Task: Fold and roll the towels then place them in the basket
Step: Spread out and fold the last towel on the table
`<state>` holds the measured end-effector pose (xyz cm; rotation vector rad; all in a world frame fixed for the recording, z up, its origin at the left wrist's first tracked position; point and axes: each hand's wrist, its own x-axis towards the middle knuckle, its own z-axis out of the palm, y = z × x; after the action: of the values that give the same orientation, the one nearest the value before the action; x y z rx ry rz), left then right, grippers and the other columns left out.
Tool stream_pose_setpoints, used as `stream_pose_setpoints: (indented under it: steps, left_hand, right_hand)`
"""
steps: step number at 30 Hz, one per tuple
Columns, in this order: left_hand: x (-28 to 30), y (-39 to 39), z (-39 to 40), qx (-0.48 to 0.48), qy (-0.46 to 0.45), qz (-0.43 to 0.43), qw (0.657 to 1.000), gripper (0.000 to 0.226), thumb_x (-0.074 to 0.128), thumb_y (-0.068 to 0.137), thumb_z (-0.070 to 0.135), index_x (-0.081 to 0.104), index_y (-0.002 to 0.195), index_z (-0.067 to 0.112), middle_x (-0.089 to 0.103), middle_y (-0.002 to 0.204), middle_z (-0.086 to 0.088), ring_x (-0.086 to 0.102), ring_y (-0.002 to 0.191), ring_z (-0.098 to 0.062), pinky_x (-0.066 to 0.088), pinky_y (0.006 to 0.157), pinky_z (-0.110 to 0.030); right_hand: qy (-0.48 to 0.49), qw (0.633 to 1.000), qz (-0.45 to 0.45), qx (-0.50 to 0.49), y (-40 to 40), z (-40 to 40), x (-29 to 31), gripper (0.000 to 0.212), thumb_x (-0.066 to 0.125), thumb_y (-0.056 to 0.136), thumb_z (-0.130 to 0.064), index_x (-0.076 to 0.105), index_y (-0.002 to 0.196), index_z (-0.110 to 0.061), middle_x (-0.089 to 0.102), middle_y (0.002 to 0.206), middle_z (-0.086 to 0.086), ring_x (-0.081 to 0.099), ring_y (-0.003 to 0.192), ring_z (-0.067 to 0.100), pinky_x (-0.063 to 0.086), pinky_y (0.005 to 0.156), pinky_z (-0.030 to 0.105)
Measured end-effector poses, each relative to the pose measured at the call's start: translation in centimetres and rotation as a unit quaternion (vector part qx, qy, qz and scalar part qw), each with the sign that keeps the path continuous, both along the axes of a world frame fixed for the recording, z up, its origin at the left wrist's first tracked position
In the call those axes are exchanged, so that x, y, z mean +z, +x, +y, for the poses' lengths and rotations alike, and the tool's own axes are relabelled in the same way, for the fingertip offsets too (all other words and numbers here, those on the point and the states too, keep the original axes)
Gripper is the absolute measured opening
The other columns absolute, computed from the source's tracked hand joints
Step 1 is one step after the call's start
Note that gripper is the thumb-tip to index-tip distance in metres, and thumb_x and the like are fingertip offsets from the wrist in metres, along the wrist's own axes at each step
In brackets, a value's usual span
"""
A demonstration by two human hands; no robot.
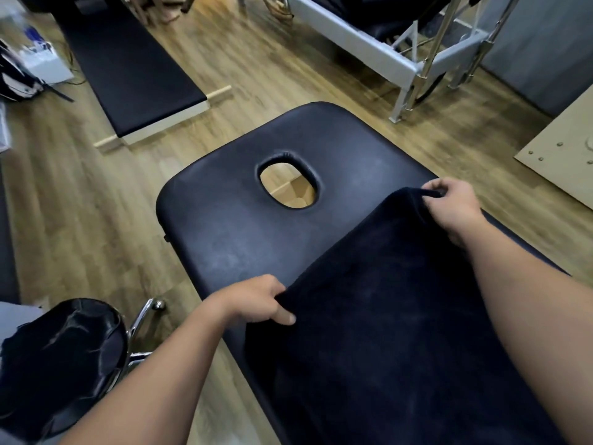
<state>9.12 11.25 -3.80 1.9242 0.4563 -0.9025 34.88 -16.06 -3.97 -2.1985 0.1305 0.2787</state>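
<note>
Left hand [256, 300] pinches the near corner and right hand [455, 207] pinches the far corner of the dark towel [401, 316], spread on the massage table [224, 226]; uneven pull could skew the fold, or slack could slip off the table edge
</note>
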Motion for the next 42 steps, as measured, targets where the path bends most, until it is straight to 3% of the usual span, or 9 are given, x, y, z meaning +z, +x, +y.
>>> stream_pose_setpoints:
  steps: [4, 8, 11, 16, 23, 28, 32, 38, 42]
  left_hand:
    - [-1.2, -0.1, 1.0, 0.008, 0.131, -0.023, 0.991, 0.024, 0.076, 0.082, 0.036, 0.073, 0.087, 0.013, 0.075, 0.079, -0.001, 0.072, 0.075, -0.019, 0.061, 0.074, -0.039]
    - [-2.0, -0.3, 0.3, -0.027, 0.178, -0.014, 0.984, 0.024, 0.069, 0.085, 0.047, 0.071, 0.089, 0.023, 0.073, 0.085, 0.005, 0.067, 0.087, -0.016, 0.049, 0.094, -0.047]
    - [-2.1, -0.1, 0.0, -0.044, 0.235, -0.018, 0.971, 0.022, 0.070, 0.088, 0.042, 0.067, 0.097, 0.022, 0.069, 0.090, 0.005, 0.060, 0.094, -0.016, 0.037, 0.094, -0.043]
    - [-1.0, 0.0, -0.7, -0.095, 0.314, 0.009, 0.945, 0.026, 0.070, 0.084, 0.033, 0.056, 0.103, 0.022, 0.065, 0.100, 0.004, 0.059, 0.105, -0.022, 0.032, 0.094, -0.043]
    - [-0.1, -0.2, -7.5, -0.269, 0.363, -0.346, 0.822, 0.078, 0.065, 0.075, 0.021, 0.032, 0.146, 0.024, 0.035, 0.146, -0.012, 0.041, 0.125, -0.034, 0.043, 0.093, -0.045]
    - [-1.8, -0.5, -9.3, -0.280, 0.319, -0.103, 0.900, 0.117, 0.068, 0.086, 0.059, -0.019, 0.158, 0.028, -0.032, 0.163, -0.007, -0.020, 0.149, -0.048, 0.015, 0.115, -0.074]
    - [-2.5, -0.4, -9.6, -0.244, 0.305, -0.072, 0.918, 0.130, 0.075, 0.082, 0.057, -0.031, 0.153, 0.031, -0.049, 0.154, 0.003, -0.033, 0.145, -0.047, 0.005, 0.113, -0.079]
    - [-1.8, 0.6, -9.6, -0.241, 0.300, -0.053, 0.922, 0.132, 0.081, 0.077, 0.054, -0.022, 0.156, 0.033, -0.043, 0.158, 0.000, -0.026, 0.147, -0.048, 0.012, 0.112, -0.079]
    - [-1.4, 0.6, -8.7, -0.131, 0.305, -0.135, 0.934, 0.077, 0.067, 0.090, 0.050, 0.020, 0.149, 0.035, 0.006, 0.161, -0.004, 0.019, 0.145, -0.037, 0.036, 0.105, -0.064]
  right_hand:
    - [-0.171, 0.983, -0.029, 0.061, -0.7, 0.4, -1.5, 0.033, 0.054, 0.095, -0.048, 0.065, 0.121, -0.029, 0.067, 0.124, 0.003, 0.057, 0.120, 0.033, 0.045, 0.103, 0.049]
    - [-0.181, 0.958, -0.021, 0.221, -1.8, 0.2, -1.0, 0.052, 0.067, 0.074, -0.077, 0.056, 0.107, -0.038, 0.060, 0.110, -0.010, 0.054, 0.104, 0.024, 0.047, 0.092, 0.044]
    - [-0.326, 0.884, -0.049, 0.332, -2.4, -0.2, -2.5, 0.041, 0.074, 0.073, -0.064, 0.051, 0.093, -0.037, 0.049, 0.109, -0.012, 0.050, 0.105, 0.031, 0.048, 0.089, 0.045]
    - [-0.276, 0.952, -0.112, 0.065, -0.4, 0.4, -2.2, 0.019, 0.057, 0.096, -0.028, 0.066, 0.102, -0.013, 0.066, 0.103, 0.016, 0.059, 0.101, 0.042, 0.047, 0.080, 0.043]
    - [-0.399, 0.872, -0.247, 0.139, -2.6, 1.8, -2.1, 0.035, 0.063, 0.095, -0.039, 0.052, 0.103, -0.007, 0.059, 0.104, 0.021, 0.058, 0.090, 0.041, 0.048, 0.072, 0.046]
    - [-0.368, 0.897, -0.140, 0.201, -4.0, 2.2, -3.7, 0.036, 0.050, 0.098, -0.040, 0.062, 0.117, -0.012, 0.058, 0.124, 0.014, 0.051, 0.115, 0.038, 0.045, 0.091, 0.049]
    - [-0.324, 0.916, -0.068, 0.226, -2.9, 0.6, -5.3, 0.053, 0.045, 0.099, -0.050, 0.032, 0.148, -0.038, 0.015, 0.165, 0.007, 0.002, 0.154, 0.031, 0.004, 0.118, 0.067]
    - [-0.404, 0.837, -0.091, 0.358, -1.3, 1.9, -3.3, 0.066, 0.039, 0.098, -0.013, 0.018, 0.158, -0.032, -0.003, 0.169, -0.008, -0.009, 0.155, 0.032, 0.008, 0.117, 0.071]
    - [-0.437, 0.768, -0.079, 0.462, -2.0, 3.6, -2.2, 0.075, 0.037, 0.098, -0.007, 0.013, 0.157, -0.046, 0.011, 0.166, -0.014, 0.004, 0.154, 0.035, 0.011, 0.118, 0.067]
